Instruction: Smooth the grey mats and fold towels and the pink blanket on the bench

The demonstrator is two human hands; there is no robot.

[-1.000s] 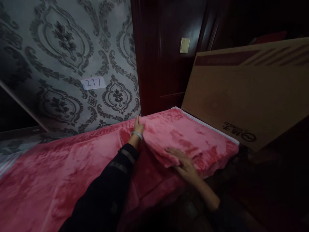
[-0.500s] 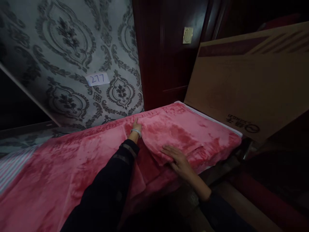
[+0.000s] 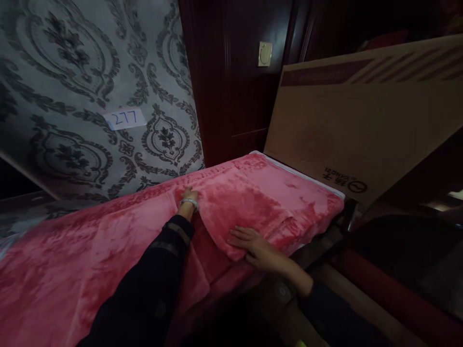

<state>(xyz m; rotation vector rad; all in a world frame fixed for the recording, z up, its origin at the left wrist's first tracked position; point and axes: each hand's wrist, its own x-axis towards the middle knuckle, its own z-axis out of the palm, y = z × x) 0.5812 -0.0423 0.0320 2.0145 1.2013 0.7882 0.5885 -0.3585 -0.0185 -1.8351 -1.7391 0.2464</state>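
Note:
A pink and red plush piece [image 3: 231, 202], folded over in layers, lies on a larger plush cover [image 3: 119, 236] of the same colour. My left hand [image 3: 190, 195], with a bracelet at the wrist, touches the far left edge of the folded piece; most of its fingers are hidden. On the near corner of that piece rests my right hand [image 3: 255, 246], palm down, fingers stretched out over the fabric. Its thumb lies by the near edge. Left of the folded piece, another flat plush layer [image 3: 197, 274] hangs toward the front edge.
Behind the cover stands a patterned wall with a paper label marked 277 [image 3: 125, 118]. A dark red wooden panel [image 3: 227, 86] has a pale switch plate [image 3: 265, 54]. At the right leans a large cardboard box [image 3: 361, 115]. White edging [image 3: 307, 178] borders the cover's right end.
The view has turned slightly right, so the scene sits further left. Both hands remain on the folded plush piece, whose near corner has come slightly toward me.

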